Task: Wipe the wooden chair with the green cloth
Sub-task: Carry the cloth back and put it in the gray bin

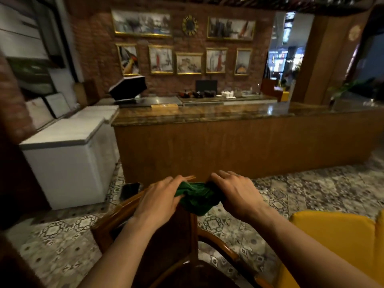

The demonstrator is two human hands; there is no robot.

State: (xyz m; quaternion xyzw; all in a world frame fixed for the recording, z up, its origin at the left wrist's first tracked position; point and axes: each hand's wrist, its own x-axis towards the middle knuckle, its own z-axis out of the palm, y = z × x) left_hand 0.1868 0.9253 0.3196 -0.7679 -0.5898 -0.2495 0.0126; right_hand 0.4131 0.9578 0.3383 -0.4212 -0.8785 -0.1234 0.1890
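Two hands on the cloth, both at the top of the chair back. The left hand (161, 196) is curled over the left edge of the green cloth (196, 197), fingers closed on it; the right hand (234, 192) is closed on the right edge, knuckles up. The cloth is bunched between them, draped over the top rail of the wooden chair (133, 213) and touching it. Wiping looks underway or just starting at the top rail. No telling from the wood how much is already clean: no wet streaks or dust lines visible, and the frame is soft with blur. Judged left to do: backrest panel, curved arms, seat, legs, most of them low in view or out of sight.

Surface: dark glossy varnished wood, curved rails, so the cloth should slide easily. Something thin and pale pokes out by the left fingertips; can't identify it.

Room: patterned tile floor (311, 190), long wooden counter (239, 146) with stone top straight ahead, brick wall with gold-framed pictures (162, 59), white chest freezer (66, 159) at left, yellow seat (336, 242) just beside the chair at right. A dark phone-like object (129, 190) lies near the chair's left side.
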